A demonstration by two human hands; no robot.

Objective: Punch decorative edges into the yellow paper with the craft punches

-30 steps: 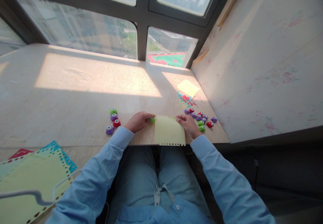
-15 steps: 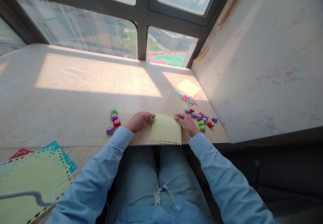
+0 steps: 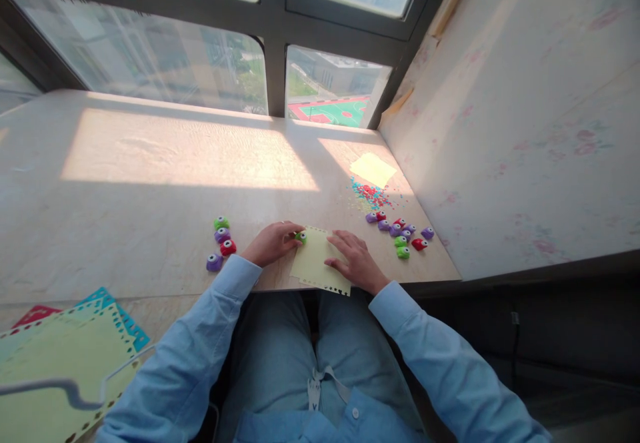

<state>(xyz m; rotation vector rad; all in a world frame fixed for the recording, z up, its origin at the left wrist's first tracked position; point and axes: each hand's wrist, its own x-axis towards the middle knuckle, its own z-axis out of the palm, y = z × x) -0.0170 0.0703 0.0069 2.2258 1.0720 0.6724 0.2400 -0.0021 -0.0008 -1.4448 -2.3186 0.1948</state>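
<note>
A pale yellow sheet of paper (image 3: 315, 260) lies at the table's front edge, small shapes punched along its top and bottom borders. At its upper left corner my left hand (image 3: 274, 243) grips a small green craft punch (image 3: 301, 237) between thumb and fingers. My right hand (image 3: 354, 260) rests on the sheet's right side, fingers spread and stretched over it. Left of my left hand stand several punches in a short column, a green one (image 3: 221, 223) at the top and a purple one (image 3: 215, 262) at the bottom.
More punches (image 3: 400, 233) in purple, red and green cluster on the right. Behind them lie coloured paper bits (image 3: 370, 194) and a yellow sheet (image 3: 373, 169). Punched sheets (image 3: 65, 356) are stacked at lower left under a bent grey wire (image 3: 55, 384). A wall (image 3: 525, 130) bounds the right.
My right hand has gone from pinching the sheet's upper right edge to lying spread on it. The sheet has turned slightly and shifted left. My left hand still holds the green punch.
</note>
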